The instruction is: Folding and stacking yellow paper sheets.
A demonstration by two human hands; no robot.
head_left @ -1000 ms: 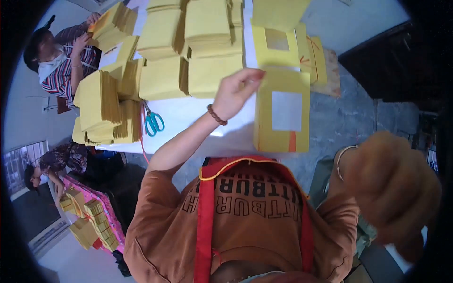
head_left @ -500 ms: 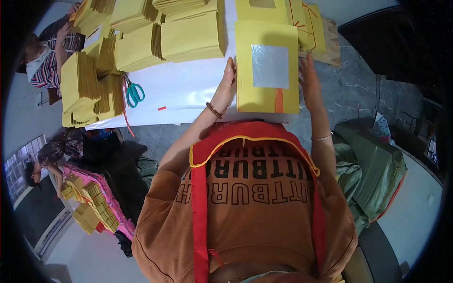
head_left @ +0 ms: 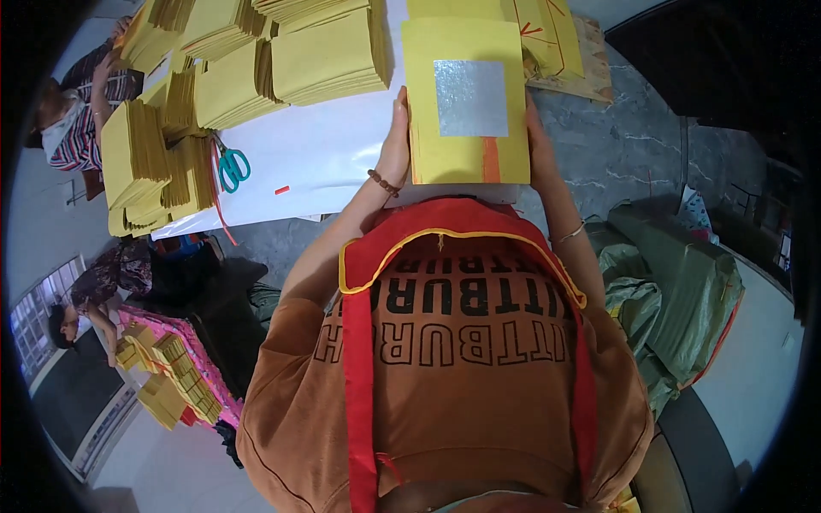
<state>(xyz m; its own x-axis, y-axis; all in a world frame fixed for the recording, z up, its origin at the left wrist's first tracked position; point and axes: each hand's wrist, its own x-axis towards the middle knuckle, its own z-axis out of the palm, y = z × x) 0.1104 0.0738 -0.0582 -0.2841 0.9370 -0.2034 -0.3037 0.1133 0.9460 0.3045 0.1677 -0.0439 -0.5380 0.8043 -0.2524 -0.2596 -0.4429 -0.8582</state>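
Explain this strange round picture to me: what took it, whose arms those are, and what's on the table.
There's no machine: these are a person's bare arms. A fisheye camera on their head looks down, bending straight edges. The left hand and right hand lie along opposite sides of a yellow paper stack with a silvery square. Leftward, on the white table, are teal-handled scissors, a small red strip and more yellow stacks.

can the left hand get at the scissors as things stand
Probably yes: only flat white tabletop and a small red strip show between the left hand and the scissors. It would likely have to leave the stack's left side first.
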